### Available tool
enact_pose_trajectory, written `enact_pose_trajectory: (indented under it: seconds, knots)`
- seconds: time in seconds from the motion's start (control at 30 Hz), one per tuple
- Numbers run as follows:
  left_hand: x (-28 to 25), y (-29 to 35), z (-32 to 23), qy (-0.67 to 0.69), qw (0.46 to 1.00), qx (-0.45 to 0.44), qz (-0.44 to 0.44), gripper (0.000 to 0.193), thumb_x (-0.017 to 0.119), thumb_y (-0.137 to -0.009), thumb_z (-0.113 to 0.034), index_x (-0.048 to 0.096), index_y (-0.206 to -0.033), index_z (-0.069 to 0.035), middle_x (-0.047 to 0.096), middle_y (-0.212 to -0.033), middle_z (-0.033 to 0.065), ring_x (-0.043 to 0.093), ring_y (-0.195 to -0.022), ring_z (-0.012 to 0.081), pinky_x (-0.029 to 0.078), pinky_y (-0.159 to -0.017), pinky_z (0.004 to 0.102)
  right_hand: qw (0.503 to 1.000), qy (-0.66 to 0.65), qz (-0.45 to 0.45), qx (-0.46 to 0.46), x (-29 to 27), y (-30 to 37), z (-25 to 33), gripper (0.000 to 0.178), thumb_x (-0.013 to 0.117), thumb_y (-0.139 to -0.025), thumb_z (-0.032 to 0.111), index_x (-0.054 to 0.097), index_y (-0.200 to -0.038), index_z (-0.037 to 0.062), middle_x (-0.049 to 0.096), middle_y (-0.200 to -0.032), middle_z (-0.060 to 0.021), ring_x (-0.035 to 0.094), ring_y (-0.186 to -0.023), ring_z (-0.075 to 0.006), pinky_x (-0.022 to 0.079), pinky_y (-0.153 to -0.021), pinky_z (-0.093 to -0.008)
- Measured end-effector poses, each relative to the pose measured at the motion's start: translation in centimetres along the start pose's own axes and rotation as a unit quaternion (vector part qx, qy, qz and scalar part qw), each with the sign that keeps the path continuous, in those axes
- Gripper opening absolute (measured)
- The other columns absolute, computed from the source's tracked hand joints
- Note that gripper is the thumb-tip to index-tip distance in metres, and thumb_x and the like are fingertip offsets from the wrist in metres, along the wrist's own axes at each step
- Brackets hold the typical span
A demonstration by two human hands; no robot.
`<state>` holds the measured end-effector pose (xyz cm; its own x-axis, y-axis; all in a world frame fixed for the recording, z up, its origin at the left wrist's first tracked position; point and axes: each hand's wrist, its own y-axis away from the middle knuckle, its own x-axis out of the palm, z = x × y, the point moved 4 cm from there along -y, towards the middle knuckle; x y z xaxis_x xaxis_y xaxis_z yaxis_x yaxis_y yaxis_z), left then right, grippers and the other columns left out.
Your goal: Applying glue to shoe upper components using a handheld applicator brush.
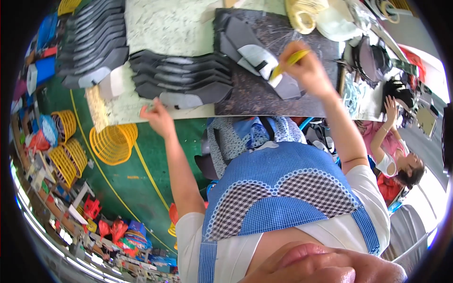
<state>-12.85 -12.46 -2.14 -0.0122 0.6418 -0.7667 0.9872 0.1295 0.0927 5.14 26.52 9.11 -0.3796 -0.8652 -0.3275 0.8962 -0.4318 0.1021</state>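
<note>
My right hand is closed around a slim yellow tool, whose exact kind I cannot make out. Its lower end is over a black and grey cut piece with a light grey patch, lying on the dark board. My left hand is at the table's front edge, thumb and fingers apart and holding nothing. Its fingertips are close to an overlapping row of similar black and grey pieces; I cannot tell whether they touch.
A second overlapping row of pieces lies at the far left of the pale table. Cream rolled material is at the back right. A yellow basket stands on the green floor. Another person works at the right.
</note>
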Motion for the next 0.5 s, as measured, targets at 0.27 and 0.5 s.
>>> enact_pose_trajectory:
  seconds: [0.27,0.5]
  knots:
    - [5.1,6.7,-12.7,0.337,0.894,0.064,0.287,0.029,0.059,-0.093,-0.013,0.051,-0.117,0.0,0.062,-0.106,0.0139,0.063,-0.095,0.0182,0.053,-0.082,0.0287,0.965,0.071,-0.248,0.054,-12.5,-5.2,-6.4,0.031,0.06,-0.094,0.029,0.068,-0.107,0.0028,0.067,-0.074,-0.0052,0.064,-0.062,-0.0088,0.05,-0.057,-0.0216]
    - [13.7,10.1,-17.4,0.268,0.892,-0.023,0.363,0.07,0.076,-0.08,-0.023,0.04,-0.131,0.008,0.052,-0.117,0.017,0.056,-0.095,0.018,0.05,-0.083,0.0293,0.951,-0.081,-0.241,0.177,-15.8,-5.7,-11.5,0.042,0.061,-0.093,0.034,0.064,-0.096,-0.0076,0.068,-0.079,-0.01,0.066,-0.065,-0.0124,0.053,-0.058,-0.0225]
